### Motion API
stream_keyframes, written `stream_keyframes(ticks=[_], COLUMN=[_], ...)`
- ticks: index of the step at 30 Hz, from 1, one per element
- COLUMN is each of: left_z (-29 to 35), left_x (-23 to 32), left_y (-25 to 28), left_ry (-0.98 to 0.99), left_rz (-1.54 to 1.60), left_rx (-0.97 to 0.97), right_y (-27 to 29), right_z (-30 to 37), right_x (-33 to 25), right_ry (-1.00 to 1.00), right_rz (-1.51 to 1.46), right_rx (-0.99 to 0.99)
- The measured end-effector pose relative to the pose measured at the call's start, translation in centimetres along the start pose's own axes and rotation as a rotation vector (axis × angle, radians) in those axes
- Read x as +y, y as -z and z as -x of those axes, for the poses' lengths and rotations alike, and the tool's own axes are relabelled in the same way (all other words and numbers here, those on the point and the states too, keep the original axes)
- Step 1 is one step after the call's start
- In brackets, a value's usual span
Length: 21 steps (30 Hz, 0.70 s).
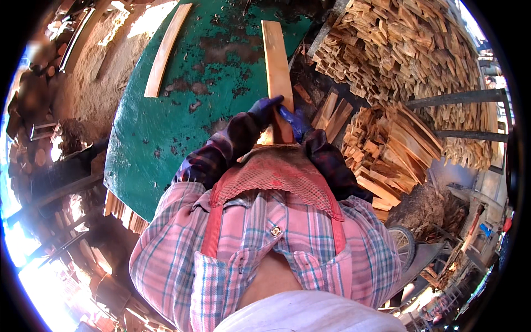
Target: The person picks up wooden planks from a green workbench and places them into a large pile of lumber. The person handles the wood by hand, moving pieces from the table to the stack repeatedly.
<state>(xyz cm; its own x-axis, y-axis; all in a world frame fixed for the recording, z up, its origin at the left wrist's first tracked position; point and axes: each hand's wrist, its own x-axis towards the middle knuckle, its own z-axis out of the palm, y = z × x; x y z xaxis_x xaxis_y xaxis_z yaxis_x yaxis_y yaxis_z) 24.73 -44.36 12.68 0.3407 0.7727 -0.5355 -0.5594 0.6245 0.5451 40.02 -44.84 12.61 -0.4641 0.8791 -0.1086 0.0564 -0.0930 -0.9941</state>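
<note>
A long, pale wooden board (277, 61) lies lengthwise on the green tabletop (145, 145), its near end close to my red mesh apron (260, 171). My left hand (266, 108), in a dark blue-purple glove, is closed on the board's left side, fingers reaching over its top. On the opposite edge my right hand (295, 123), in a blue glove, grips the same board a little nearer to me. The undersides of both hands are hidden. Further left on the tabletop rests a second narrow board (168, 51), touched by neither hand.
A tall pile of cut wood strips (398, 50) rises at the far right. Nearer stands a smaller stack of slats (381, 149), with a few loose pieces (332, 115) beside the table's right edge. Sawdust (91, 94) covers ground at left. A spoked wheel (402, 246) is at lower right.
</note>
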Motion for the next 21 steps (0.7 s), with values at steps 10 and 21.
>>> stream_keyframes(ticks=[10,21], left_z=[0.3,-1.3], left_x=[0.6,1.0], left_y=[-9.9,-2.8], left_ry=[-0.093,0.217], left_rz=[-0.857,-0.639], left_rx=[-0.438,-0.058], right_y=[7.8,19.3], right_z=[10.0,16.9], right_x=[0.2,3.1], right_ry=[-0.393,-0.056], right_rz=[-1.099,-0.575], right_rx=[-0.041,1.367])
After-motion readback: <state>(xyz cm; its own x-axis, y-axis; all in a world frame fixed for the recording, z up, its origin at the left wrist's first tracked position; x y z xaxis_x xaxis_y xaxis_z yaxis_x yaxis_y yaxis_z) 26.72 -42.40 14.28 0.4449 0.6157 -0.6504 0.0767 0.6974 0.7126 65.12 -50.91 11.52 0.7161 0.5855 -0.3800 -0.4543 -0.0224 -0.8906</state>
